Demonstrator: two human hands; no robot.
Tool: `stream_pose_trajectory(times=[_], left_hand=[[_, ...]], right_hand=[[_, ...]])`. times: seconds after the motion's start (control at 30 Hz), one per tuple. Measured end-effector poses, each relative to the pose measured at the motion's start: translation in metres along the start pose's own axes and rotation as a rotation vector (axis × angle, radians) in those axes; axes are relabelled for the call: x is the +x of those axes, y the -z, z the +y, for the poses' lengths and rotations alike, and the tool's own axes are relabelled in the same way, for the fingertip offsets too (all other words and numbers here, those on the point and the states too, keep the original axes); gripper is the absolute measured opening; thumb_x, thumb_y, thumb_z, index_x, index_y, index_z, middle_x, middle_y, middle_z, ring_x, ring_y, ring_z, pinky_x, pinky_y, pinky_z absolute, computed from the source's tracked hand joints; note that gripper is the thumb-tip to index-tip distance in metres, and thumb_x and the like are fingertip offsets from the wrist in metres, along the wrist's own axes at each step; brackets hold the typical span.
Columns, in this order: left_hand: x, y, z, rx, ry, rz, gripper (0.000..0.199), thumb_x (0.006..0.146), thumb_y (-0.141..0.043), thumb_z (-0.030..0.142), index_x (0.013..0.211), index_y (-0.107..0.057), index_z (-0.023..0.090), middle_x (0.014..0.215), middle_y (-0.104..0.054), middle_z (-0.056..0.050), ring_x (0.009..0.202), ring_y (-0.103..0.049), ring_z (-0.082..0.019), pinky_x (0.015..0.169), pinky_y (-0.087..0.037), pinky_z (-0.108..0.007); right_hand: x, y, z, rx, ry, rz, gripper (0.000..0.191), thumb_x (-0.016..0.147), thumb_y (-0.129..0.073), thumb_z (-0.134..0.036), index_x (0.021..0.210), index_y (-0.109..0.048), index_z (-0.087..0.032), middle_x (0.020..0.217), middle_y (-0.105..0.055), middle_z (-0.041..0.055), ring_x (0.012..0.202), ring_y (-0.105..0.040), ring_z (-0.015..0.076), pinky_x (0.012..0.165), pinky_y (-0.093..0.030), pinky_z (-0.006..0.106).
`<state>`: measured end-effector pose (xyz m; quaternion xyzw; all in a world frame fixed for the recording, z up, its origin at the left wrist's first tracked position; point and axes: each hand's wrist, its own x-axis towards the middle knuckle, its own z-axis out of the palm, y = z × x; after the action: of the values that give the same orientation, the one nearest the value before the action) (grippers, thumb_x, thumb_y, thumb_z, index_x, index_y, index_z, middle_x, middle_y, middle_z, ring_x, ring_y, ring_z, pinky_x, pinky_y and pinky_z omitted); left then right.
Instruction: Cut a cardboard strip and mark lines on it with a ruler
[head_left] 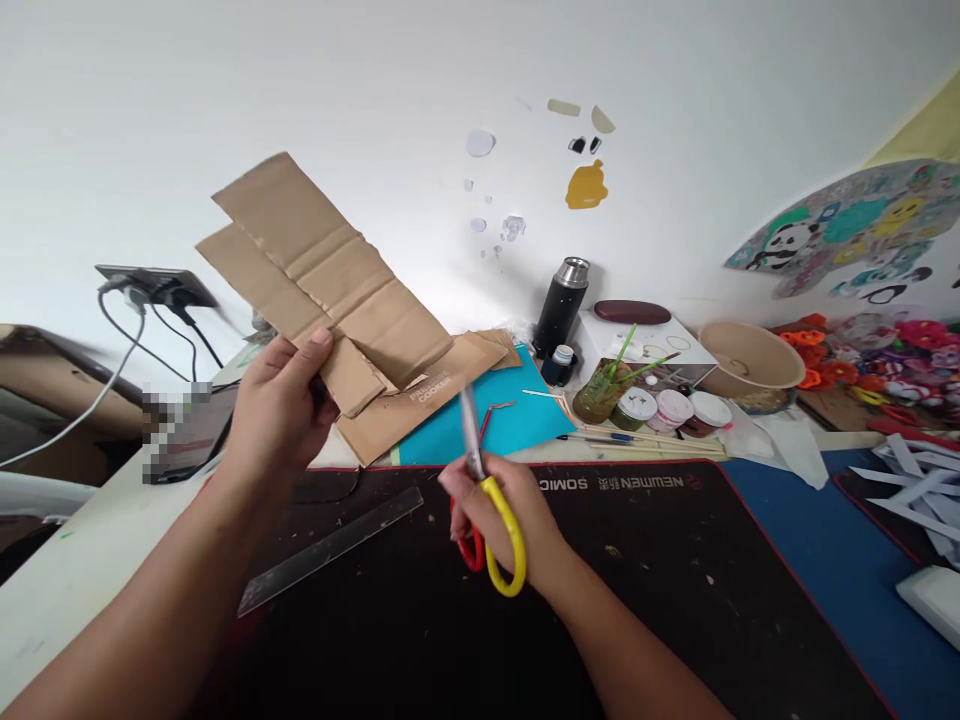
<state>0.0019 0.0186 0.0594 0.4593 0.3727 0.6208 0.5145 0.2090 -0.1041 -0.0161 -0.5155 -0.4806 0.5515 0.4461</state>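
Observation:
My left hand (281,405) grips a folded piece of brown cardboard (352,275) by its lower edge, thumb on the near face. The piece is raised and tilted, with a crease across it and a partly cut flap at the bottom. My right hand (517,510) is closed around a pair of scissors (504,540) with one yellow and one red handle. Their blades point up and away, look closed, and stand apart from the raised cardboard. Behind, a flat printed cardboard sheet (405,410) lies partly over a blue sheet (487,410).
A metal ruler (334,550) lies on the black desk mat (637,600). Along the wall stand a black thermos (562,305), a jar with brushes (596,390), several paint pots and a beige bowl (750,355). Plugs and cables (157,290) hang at left; paper strips (915,490) lie at right.

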Motion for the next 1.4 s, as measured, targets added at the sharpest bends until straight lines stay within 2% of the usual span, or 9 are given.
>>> stream_pose_trajectory(times=[0.17,0.33,0.6,0.7,0.77,0.9,1.03,1.23,1.4], left_hand=[[-0.017,-0.010,-0.009,0.092,0.142,-0.181,0.039,0.082,-0.092,0.046,0.092,-0.068,0.017,0.058,-0.060,0.005,0.034,-0.043,-0.007,0.026,-0.028,-0.019],[-0.030,-0.015,-0.023,0.251,0.205,-0.354,0.048,0.087,-0.085,0.064,0.098,-0.069,0.020,0.064,-0.064,0.005,0.034,-0.044,-0.007,0.028,-0.033,-0.019],[-0.031,-0.011,-0.029,0.461,0.058,-0.400,0.052,0.093,-0.074,0.072,0.104,-0.068,0.022,0.071,-0.068,0.002,0.044,-0.051,-0.010,0.039,-0.044,-0.023],[-0.030,-0.010,-0.033,0.585,-0.039,-0.422,0.052,0.097,-0.067,0.073,0.110,-0.071,0.023,0.083,-0.075,-0.003,0.070,-0.070,-0.020,0.063,-0.060,-0.030],[-0.028,-0.008,-0.038,0.703,-0.094,-0.431,0.052,0.098,-0.063,0.073,0.109,-0.072,0.023,0.093,-0.080,-0.007,0.091,-0.076,-0.026,0.078,-0.062,-0.035],[-0.027,-0.005,-0.045,0.882,-0.115,-0.410,0.047,0.094,-0.065,0.070,0.098,-0.072,0.024,0.090,-0.081,-0.007,0.081,-0.071,-0.026,0.070,-0.055,-0.033],[-0.031,-0.009,-0.048,0.804,-0.074,-0.437,0.044,0.091,-0.071,0.068,0.090,-0.070,0.024,0.079,-0.076,-0.004,0.068,-0.066,-0.020,0.058,-0.049,-0.027],[-0.034,-0.020,-0.044,0.291,0.298,-0.428,0.046,0.089,-0.080,0.065,0.090,-0.065,0.021,0.056,-0.061,0.004,0.033,-0.044,-0.010,0.033,-0.032,-0.021],[-0.020,-0.018,-0.032,0.134,0.316,-0.283,0.041,0.084,-0.081,0.055,0.082,-0.060,0.021,0.049,-0.047,0.009,0.030,-0.028,-0.004,0.030,-0.025,-0.019]], right_hand=[[0.007,0.012,-0.011,0.290,0.037,0.145,0.066,0.084,-0.078,-0.082,0.101,-0.070,-0.019,0.055,-0.067,-0.0021,0.048,-0.066,0.0175,0.050,-0.054,0.026],[0.007,0.014,-0.010,0.340,0.054,0.136,0.062,0.085,-0.080,-0.080,0.078,-0.062,-0.021,0.054,-0.066,0.0006,0.045,-0.065,0.0169,0.047,-0.053,0.026],[0.008,0.018,-0.006,0.413,0.031,0.174,0.057,0.091,-0.079,-0.067,0.065,-0.059,-0.021,0.046,-0.059,-0.0019,0.038,-0.056,0.0130,0.041,-0.042,0.022],[0.006,0.018,-0.011,0.413,0.018,0.167,0.056,0.089,-0.079,-0.064,0.061,-0.057,-0.021,0.044,-0.056,-0.0020,0.036,-0.054,0.0120,0.040,-0.040,0.022],[0.005,0.018,-0.014,0.435,-0.002,0.178,0.056,0.085,-0.081,-0.064,0.059,-0.056,-0.021,0.044,-0.056,-0.0022,0.035,-0.053,0.0119,0.039,-0.039,0.022],[0.007,0.020,-0.018,0.473,-0.042,0.198,0.060,0.080,-0.084,-0.064,0.052,-0.052,-0.021,0.041,-0.051,-0.0022,0.034,-0.051,0.0112,0.038,-0.037,0.022],[0.010,0.024,-0.020,0.521,-0.078,0.214,0.057,0.078,-0.083,-0.062,0.053,-0.051,-0.022,0.041,-0.049,-0.0035,0.033,-0.047,0.0098,0.037,-0.033,0.022],[0.004,0.025,-0.018,0.479,0.024,0.117,0.063,0.089,-0.077,-0.069,0.055,-0.053,-0.021,0.044,-0.053,-0.0016,0.036,-0.052,0.0114,0.039,-0.037,0.023],[-0.001,0.026,-0.019,0.405,0.057,0.017,0.058,0.092,-0.075,-0.076,0.094,-0.072,-0.019,0.052,-0.064,-0.0032,0.042,-0.062,0.0152,0.045,-0.047,0.023]])
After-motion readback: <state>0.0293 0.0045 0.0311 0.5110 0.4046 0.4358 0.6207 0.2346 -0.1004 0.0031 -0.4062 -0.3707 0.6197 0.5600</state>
